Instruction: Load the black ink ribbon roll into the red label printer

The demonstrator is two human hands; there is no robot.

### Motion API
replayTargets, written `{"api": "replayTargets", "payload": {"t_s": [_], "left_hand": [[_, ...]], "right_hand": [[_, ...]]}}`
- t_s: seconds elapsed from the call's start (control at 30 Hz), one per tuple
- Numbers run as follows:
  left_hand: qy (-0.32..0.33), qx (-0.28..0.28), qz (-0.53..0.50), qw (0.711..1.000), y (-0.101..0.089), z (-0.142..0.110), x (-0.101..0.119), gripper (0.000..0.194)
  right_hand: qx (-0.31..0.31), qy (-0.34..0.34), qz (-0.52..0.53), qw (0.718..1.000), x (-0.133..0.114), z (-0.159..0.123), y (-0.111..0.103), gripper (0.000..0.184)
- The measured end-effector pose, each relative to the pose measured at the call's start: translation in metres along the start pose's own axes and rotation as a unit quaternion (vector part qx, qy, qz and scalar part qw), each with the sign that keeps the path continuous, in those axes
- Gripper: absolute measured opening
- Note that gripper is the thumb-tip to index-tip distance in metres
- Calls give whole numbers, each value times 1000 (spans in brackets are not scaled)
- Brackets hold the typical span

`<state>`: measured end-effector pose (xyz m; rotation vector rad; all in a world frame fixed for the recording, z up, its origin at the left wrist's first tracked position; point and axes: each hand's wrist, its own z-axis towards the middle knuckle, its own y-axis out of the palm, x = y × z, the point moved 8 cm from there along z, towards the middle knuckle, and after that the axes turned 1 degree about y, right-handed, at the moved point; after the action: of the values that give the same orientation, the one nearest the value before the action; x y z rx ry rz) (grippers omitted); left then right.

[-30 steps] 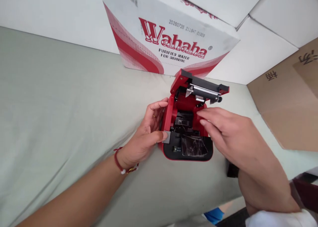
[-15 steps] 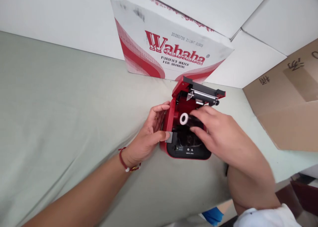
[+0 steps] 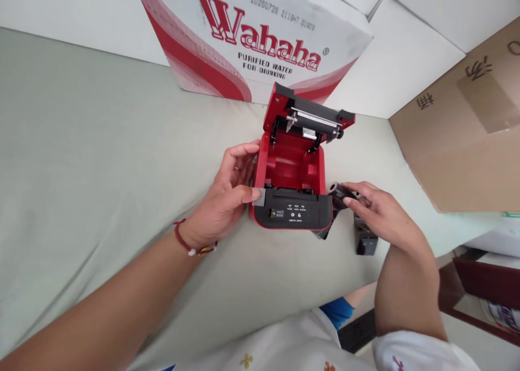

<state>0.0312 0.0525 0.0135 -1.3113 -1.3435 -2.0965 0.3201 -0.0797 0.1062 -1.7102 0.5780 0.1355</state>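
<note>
At the left, the left hand grasps the side of the red printer just as it did half a second ago, fingers along the wall and thumb on the grey tab. The printer sits on the pale green cloth, its lid still raised. What has changed is the compartment: the black roll was inside it and is now out, so the red inner walls show. Dark film hangs below the printer's right corner, apparently trailing from the roll. Farther right, the right hand pinches the roll between thumb and fingers just beside the printer, above a black block on the cloth.
</note>
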Motion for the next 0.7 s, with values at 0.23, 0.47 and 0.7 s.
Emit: {"api": "replayTargets", "payload": {"t_s": [0.23, 0.47, 0.7], "left_hand": [[-8, 2, 8, 1000, -2, 1, 0, 73], [6, -12, 15, 1000, -4, 3, 2, 73], [53, -15, 67, 996, -2, -1, 1, 67]], "right_hand": [[133, 66, -75, 986, 78, -3, -27, 53], [54, 10, -101, 993, 87, 6, -10, 56], [-44, -64, -76, 994, 42, -27, -35, 42]]}}
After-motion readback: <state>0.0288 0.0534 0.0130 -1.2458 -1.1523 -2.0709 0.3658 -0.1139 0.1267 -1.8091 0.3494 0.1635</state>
